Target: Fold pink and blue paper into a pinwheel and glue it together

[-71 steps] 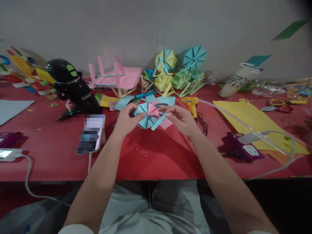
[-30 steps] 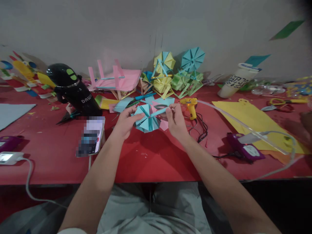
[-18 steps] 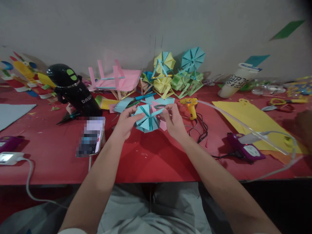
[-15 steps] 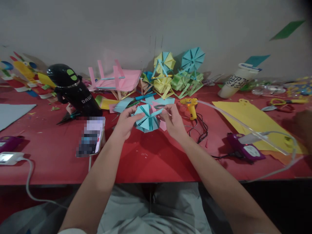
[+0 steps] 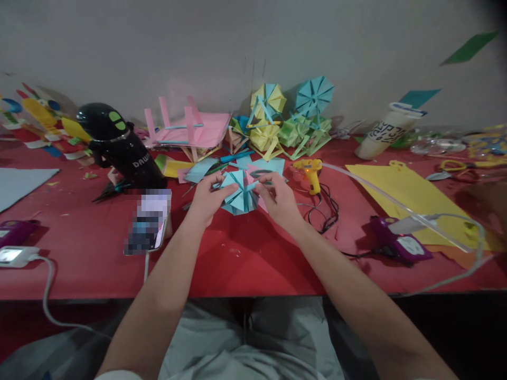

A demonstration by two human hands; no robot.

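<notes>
A light blue folded-paper octagon point(image 5: 236, 201) with radiating pleats is held above the front middle of the table. My left hand point(image 5: 206, 201) is closed on its left side, thumb lying over the top face and the other fingers partly hidden at the far edge. At the right, my right hand point(image 5: 280, 205) pinches the outer end of a narrow light blue paper strip point(image 5: 251, 186). The strip's inner end reaches the octagon near its centre; whether it is stuck there I cannot tell. Paper scraps point(image 5: 273, 167) lie just behind both hands.
A yellow glue gun point(image 5: 311, 174) with a lit orange light and black cord lies right of my hands. At left are a black bottle point(image 5: 127, 150) and a phone point(image 5: 148, 224). Behind stand a pink paper table point(image 5: 209, 129) and several folded-paper pieces point(image 5: 265, 138). Yellow paper point(image 5: 400, 195) lies right.
My left thumb has slid slightly inward over the octagon. My right hand has shifted a little left with the strip, its fingers more bent. Both hands keep their hold.
</notes>
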